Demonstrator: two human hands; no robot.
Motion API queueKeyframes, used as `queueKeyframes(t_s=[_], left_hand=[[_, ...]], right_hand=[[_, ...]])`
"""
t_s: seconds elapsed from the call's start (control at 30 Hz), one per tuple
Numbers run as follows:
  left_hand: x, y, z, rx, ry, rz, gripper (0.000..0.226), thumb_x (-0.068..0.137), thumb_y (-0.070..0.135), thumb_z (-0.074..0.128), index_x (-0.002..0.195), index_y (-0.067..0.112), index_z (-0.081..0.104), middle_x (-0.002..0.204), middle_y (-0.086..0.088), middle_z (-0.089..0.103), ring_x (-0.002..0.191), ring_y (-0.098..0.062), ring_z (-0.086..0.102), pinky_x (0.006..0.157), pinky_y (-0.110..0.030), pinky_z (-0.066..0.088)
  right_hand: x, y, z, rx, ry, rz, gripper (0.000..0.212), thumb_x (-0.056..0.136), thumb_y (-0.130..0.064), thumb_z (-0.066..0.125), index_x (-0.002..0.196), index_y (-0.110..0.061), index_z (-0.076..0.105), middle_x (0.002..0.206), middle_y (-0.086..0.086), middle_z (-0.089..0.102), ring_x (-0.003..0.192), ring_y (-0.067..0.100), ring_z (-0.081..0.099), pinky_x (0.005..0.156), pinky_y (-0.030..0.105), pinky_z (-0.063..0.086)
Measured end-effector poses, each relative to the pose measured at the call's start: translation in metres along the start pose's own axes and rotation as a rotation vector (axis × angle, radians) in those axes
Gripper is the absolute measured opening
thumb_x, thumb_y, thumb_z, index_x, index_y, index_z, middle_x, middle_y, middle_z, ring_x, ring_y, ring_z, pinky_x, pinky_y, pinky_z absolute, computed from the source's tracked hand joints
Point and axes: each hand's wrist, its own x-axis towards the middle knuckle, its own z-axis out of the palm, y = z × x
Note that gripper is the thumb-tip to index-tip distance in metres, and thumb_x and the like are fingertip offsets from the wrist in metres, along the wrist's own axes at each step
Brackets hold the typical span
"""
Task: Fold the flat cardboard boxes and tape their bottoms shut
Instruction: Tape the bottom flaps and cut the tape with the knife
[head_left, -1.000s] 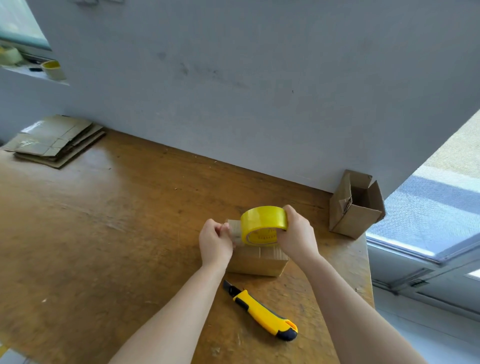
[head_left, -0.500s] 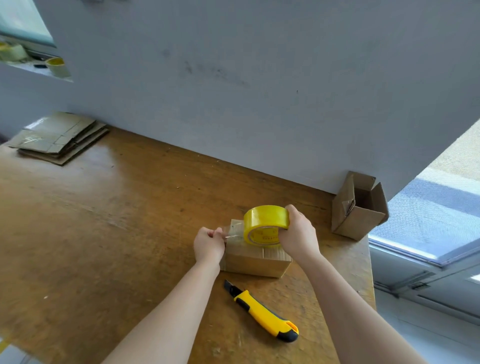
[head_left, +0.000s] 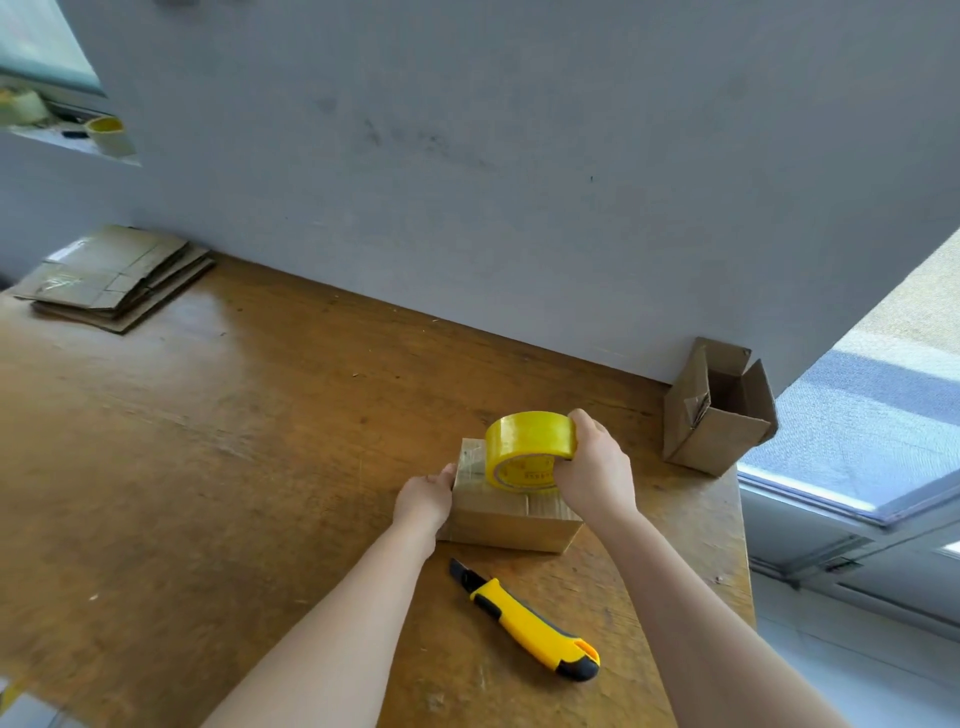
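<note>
A small folded cardboard box (head_left: 511, 522) lies on the wooden table (head_left: 218, 467) with its closed flaps facing up. My right hand (head_left: 592, 465) grips a yellow tape roll (head_left: 530, 449) that rests on top of the box. A strip of clear tape runs from the roll across the top to the box's left edge. My left hand (head_left: 423, 496) presses against the box's left side, where the tape end is. Whether its fingers pinch the tape is hidden.
A yellow and black utility knife (head_left: 530, 621) lies on the table in front of the box. An open folded box (head_left: 719, 408) stands at the back right by the wall. A stack of flat boxes (head_left: 117, 280) lies at the far left. The table's right edge is close.
My left hand has moved left and down, from beside the roll to the box's left side, drawing tape across the top. The right hand and roll have stayed in place.
</note>
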Motion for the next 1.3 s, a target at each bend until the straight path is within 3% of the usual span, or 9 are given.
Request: queueKeyframes(t_s=[0.1, 0.2, 0.27, 0.43, 0.63, 0.77, 0.9, 1.13, 1.3], left_hand=[[0.004, -0.003, -0.001, 0.23, 0.061, 0.085, 0.042, 0.1, 0.029, 0.047, 0.134, 0.005, 0.047, 0.123, -0.018, 0.059, 0.108, -0.035, 0.058, 0.082, -0.043, 0.051], [-0.004, -0.002, -0.001, 0.276, 0.256, 0.435, 0.019, 0.096, 0.006, 0.047, 0.113, 0.008, 0.055, 0.111, -0.007, 0.06, 0.096, -0.023, 0.056, 0.071, -0.029, 0.043], [-0.012, -0.001, 0.0, 0.277, 0.318, 0.587, 0.02, 0.098, 0.008, 0.043, 0.11, 0.01, 0.059, 0.105, -0.003, 0.063, 0.095, -0.022, 0.059, 0.071, -0.026, 0.042], [-0.013, -0.009, 0.002, 0.53, 0.177, 0.486, 0.044, 0.105, 0.035, 0.027, 0.083, 0.012, 0.058, 0.089, -0.011, 0.066, 0.07, -0.02, 0.052, 0.054, -0.03, 0.035], [-0.015, 0.007, 0.016, 0.108, 0.08, 0.309, 0.046, 0.105, 0.035, 0.026, 0.129, 0.012, 0.057, 0.126, -0.013, 0.059, 0.114, -0.031, 0.055, 0.087, -0.038, 0.045], [-0.011, 0.01, 0.018, -0.055, -0.013, 0.23, 0.042, 0.105, 0.03, 0.029, 0.141, 0.017, 0.047, 0.143, -0.01, 0.048, 0.13, -0.03, 0.044, 0.101, -0.039, 0.038], [-0.01, 0.005, 0.018, -0.02, -0.031, 0.321, 0.043, 0.106, 0.031, 0.026, 0.146, 0.024, 0.04, 0.148, -0.003, 0.043, 0.135, -0.026, 0.039, 0.104, -0.036, 0.035], [-0.006, -0.001, 0.019, 0.079, 0.012, 0.452, 0.039, 0.105, 0.028, 0.025, 0.13, 0.021, 0.055, 0.123, -0.002, 0.06, 0.113, -0.021, 0.053, 0.088, -0.031, 0.042], [-0.004, -0.004, 0.02, 0.086, 0.024, 0.483, 0.03, 0.104, 0.023, 0.032, 0.108, 0.033, 0.06, 0.097, 0.013, 0.061, 0.1, -0.016, 0.056, 0.082, -0.033, 0.044]], right_hand=[[0.0, 0.001, 0.0, -0.001, -0.001, -0.001, 0.027, 0.08, 0.001, 0.053, 0.101, -0.016, 0.049, 0.099, 0.003, 0.056, 0.081, 0.027, 0.051, 0.063, 0.032, 0.036], [-0.001, 0.001, 0.0, 0.002, 0.002, -0.005, 0.027, 0.081, 0.0, 0.054, 0.103, -0.016, 0.049, 0.099, 0.003, 0.056, 0.081, 0.027, 0.051, 0.063, 0.032, 0.035], [0.0, 0.0, 0.0, 0.0, 0.004, -0.001, 0.028, 0.081, 0.0, 0.055, 0.104, -0.015, 0.05, 0.099, 0.002, 0.055, 0.081, 0.026, 0.051, 0.064, 0.032, 0.036], [0.002, 0.0, 0.001, -0.002, -0.004, 0.009, 0.026, 0.081, 0.0, 0.055, 0.101, -0.016, 0.05, 0.098, 0.003, 0.056, 0.08, 0.026, 0.052, 0.061, 0.032, 0.036], [0.001, 0.001, 0.001, 0.006, -0.001, -0.001, 0.027, 0.081, -0.001, 0.055, 0.103, -0.015, 0.051, 0.099, 0.003, 0.056, 0.081, 0.026, 0.052, 0.062, 0.032, 0.036], [0.0, 0.001, 0.0, 0.005, -0.006, -0.01, 0.025, 0.083, -0.001, 0.054, 0.103, -0.016, 0.05, 0.099, 0.003, 0.056, 0.08, 0.026, 0.053, 0.06, 0.032, 0.037], [-0.002, 0.002, -0.002, -0.009, -0.019, -0.037, 0.029, 0.084, -0.003, 0.055, 0.109, -0.016, 0.05, 0.102, 0.001, 0.055, 0.08, 0.025, 0.053, 0.06, 0.031, 0.037], [0.009, 0.004, -0.005, 0.152, -0.124, -0.033, 0.02, 0.081, -0.012, 0.065, 0.098, -0.017, 0.055, 0.096, 0.004, 0.056, 0.085, 0.023, 0.052, 0.061, 0.029, 0.038], [0.017, 0.002, -0.021, 0.532, -0.477, 0.006, 0.061, 0.057, -0.048, 0.086, 0.102, -0.016, 0.06, 0.09, 0.002, 0.063, 0.084, 0.018, 0.061, 0.071, 0.032, 0.051]])
